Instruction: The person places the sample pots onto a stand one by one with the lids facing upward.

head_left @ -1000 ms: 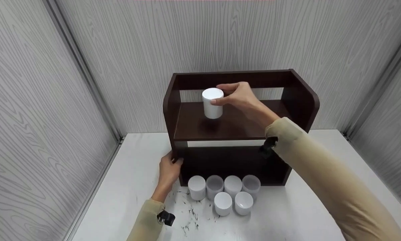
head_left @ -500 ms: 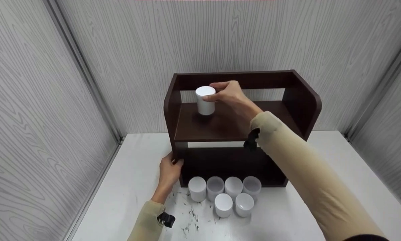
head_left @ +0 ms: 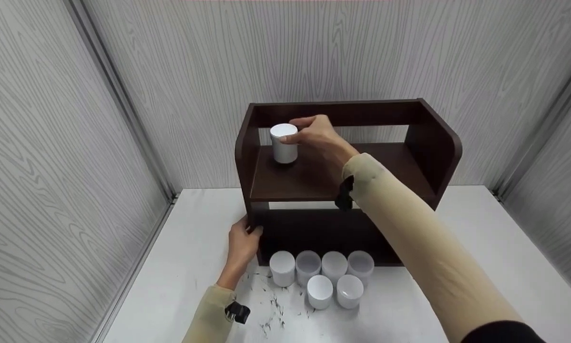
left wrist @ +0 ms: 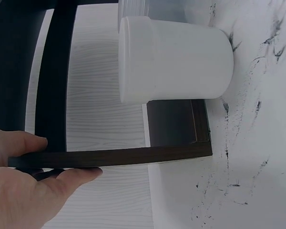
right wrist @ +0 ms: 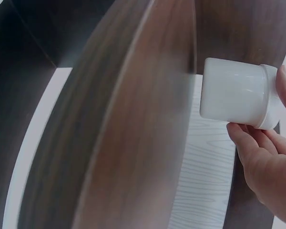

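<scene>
My right hand (head_left: pixel 321 136) holds a white lidded jar (head_left: pixel 284 150) by its lid end, thumb on one side and fingers on the other. The jar is upright at the left part of the upper board of a dark brown two-tier shelf (head_left: pixel 290 186). In the right wrist view a narrow gap seems to lie between the jar's base (right wrist: pixel 207 90) and the board; whether they touch, I cannot tell for sure. My left hand (head_left: pixel 242 244) grips the shelf's left side panel (left wrist: pixel 133 156), thumb and fingers on opposite faces.
Several white and translucent jars stand before the lower tier, with a white jar (head_left: pixel 282 269) at the row's left end. Two more, a white jar (head_left: pixel 320 291) and a glossy-topped jar (head_left: pixel 350 290), stand in front. Dark marks streak the white table (head_left: pixel 204 214). Grained panels enclose it.
My right hand has carried the jar leftward over the upper board and slightly lower. The left hand keeps its grip on the side panel. The standing jars have stayed put.
</scene>
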Demonstrator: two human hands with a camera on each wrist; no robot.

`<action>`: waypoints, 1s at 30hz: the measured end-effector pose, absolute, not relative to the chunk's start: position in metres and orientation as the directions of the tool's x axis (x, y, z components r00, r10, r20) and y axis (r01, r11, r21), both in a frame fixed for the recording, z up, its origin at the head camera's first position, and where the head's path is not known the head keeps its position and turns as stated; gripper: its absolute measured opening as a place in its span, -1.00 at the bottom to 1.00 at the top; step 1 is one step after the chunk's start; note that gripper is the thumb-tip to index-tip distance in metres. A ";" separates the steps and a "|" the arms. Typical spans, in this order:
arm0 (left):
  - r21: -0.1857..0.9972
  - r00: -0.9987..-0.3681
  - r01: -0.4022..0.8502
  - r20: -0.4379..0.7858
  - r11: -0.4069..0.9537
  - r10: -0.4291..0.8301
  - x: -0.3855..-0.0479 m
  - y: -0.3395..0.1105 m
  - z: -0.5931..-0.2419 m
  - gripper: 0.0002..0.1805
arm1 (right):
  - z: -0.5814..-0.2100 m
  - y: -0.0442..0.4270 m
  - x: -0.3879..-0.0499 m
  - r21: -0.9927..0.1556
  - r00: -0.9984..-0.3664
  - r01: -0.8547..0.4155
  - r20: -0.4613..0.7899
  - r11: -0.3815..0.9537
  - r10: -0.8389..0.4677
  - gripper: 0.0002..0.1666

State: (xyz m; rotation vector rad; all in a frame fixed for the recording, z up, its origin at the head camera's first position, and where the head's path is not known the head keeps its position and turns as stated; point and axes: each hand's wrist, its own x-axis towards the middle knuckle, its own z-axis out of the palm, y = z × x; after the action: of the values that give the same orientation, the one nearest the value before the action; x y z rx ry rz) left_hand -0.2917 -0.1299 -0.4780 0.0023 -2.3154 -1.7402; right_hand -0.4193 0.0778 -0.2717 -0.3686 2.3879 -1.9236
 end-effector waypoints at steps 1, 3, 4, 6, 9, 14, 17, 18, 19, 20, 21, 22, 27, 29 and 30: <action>0.947 -0.970 0.146 0.194 0.287 -0.147 -0.292 -0.130 -0.478 -0.42 | -0.272 0.077 -0.421 -0.964 -0.971 -0.151 0.104 0.217 -0.214 -0.20; 0.945 -0.970 0.146 0.195 0.292 -0.147 -0.291 -0.131 -0.478 -0.43 | -0.274 0.074 -0.423 -0.957 -0.972 -0.152 0.099 0.249 -0.213 -0.19; 0.945 -0.970 0.146 0.195 0.293 -0.145 -0.291 -0.131 -0.478 -0.43 | -0.274 0.073 -0.424 -0.956 -0.971 -0.154 0.100 0.252 -0.216 -0.19; 0.944 -0.970 0.147 0.195 0.295 -0.142 -0.290 -0.131 -0.479 -0.43 | -0.275 0.071 -0.426 -0.954 -0.970 -0.152 0.095 0.257 -0.222 -0.19; 0.945 -0.971 0.147 0.194 0.293 -0.139 -0.290 -0.130 -0.479 -0.43 | -0.276 0.067 -0.427 -0.953 -0.971 -0.143 0.082 0.266 -0.226 -0.19; 0.947 -0.970 0.151 0.197 0.283 -0.142 -0.291 -0.129 -0.479 -0.44 | -0.275 0.063 -0.427 -0.958 -0.969 -0.117 0.053 0.263 -0.240 -0.18; 0.947 -0.968 0.154 0.201 0.281 -0.147 -0.292 -0.129 -0.478 -0.44 | -0.274 0.061 -0.428 -0.963 -0.966 -0.112 0.047 0.247 -0.255 -0.19; 0.947 -0.969 0.153 0.200 0.281 -0.146 -0.292 -0.130 -0.478 -0.44 | -0.274 0.061 -0.428 -0.968 -0.964 -0.107 0.045 0.228 -0.262 -0.19; 0.947 -0.969 0.153 0.199 0.282 -0.144 -0.292 -0.130 -0.478 -0.44 | -0.274 0.061 -0.429 -0.972 -0.962 -0.104 0.044 0.213 -0.269 -0.20; 0.947 -0.970 0.152 0.198 0.282 -0.142 -0.292 -0.130 -0.478 -0.44 | -0.275 0.061 -0.429 -0.975 -0.960 -0.101 0.043 0.199 -0.276 -0.20; 0.947 -0.970 0.151 0.197 0.284 -0.141 -0.291 -0.130 -0.478 -0.44 | -0.275 0.061 -0.430 -0.978 -0.959 -0.096 0.041 0.185 -0.282 -0.20; 0.947 -0.971 0.150 0.195 0.285 -0.138 -0.291 -0.131 -0.478 -0.43 | -0.275 0.061 -0.430 -0.980 -0.957 -0.092 0.037 0.179 -0.287 -0.19; 0.950 -0.974 0.142 0.185 0.278 -0.134 -0.291 -0.131 -0.479 -0.43 | -0.276 0.061 -0.433 -0.988 -0.952 -0.069 0.023 0.139 -0.306 -0.19; 0.951 -0.973 0.145 0.188 0.272 -0.137 -0.292 -0.131 -0.478 -0.42 | -0.276 0.060 -0.433 -0.991 -0.952 -0.059 0.020 0.120 -0.306 -0.19; 0.951 -0.972 0.149 0.192 0.271 -0.138 -0.292 -0.131 -0.478 -0.42 | -0.275 0.060 -0.434 -0.992 -0.952 -0.057 0.019 0.116 -0.305 -0.20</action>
State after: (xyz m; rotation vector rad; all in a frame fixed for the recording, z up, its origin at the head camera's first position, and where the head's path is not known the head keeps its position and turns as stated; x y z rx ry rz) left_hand -0.2921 -0.1308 -0.4780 -0.0108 -2.3049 -1.7654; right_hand -0.4338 0.0600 -0.2754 -0.3620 2.1973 -1.9376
